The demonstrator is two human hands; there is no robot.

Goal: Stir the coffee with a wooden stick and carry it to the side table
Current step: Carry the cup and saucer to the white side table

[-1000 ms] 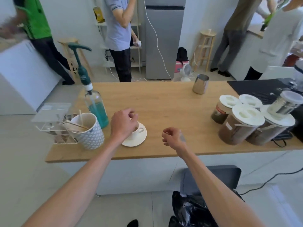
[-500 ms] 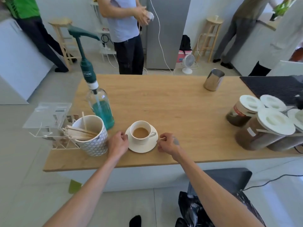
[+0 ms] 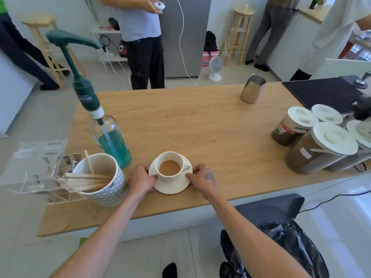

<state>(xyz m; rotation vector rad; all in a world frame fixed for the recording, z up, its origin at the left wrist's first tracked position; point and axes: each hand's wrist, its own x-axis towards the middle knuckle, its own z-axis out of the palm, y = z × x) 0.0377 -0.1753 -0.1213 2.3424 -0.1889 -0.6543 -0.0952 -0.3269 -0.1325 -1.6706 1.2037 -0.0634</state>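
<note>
A white cup of milky coffee [image 3: 169, 167] stands on a white saucer [image 3: 172, 187] near the front edge of the wooden counter [image 3: 200, 127]. My left hand [image 3: 141, 180] grips the saucer's left rim and my right hand [image 3: 201, 178] grips its right rim. The saucer still rests on the counter. Wooden stir sticks [image 3: 86, 181] lie in a patterned white mug [image 3: 106, 189] just left of my left hand. No stick is in the cup.
A pump bottle of blue liquid [image 3: 110, 141] stands behind the mug. A clear plastic rack [image 3: 34, 167] sits at the counter's left end. Lidded jars [image 3: 315, 147] crowd the right, a steel pitcher [image 3: 252, 89] stands at the back. People stand beyond the counter.
My left hand came off the top of the cup and dropped to the saucer's left rim. My right hand moved in and took the right rim.
</note>
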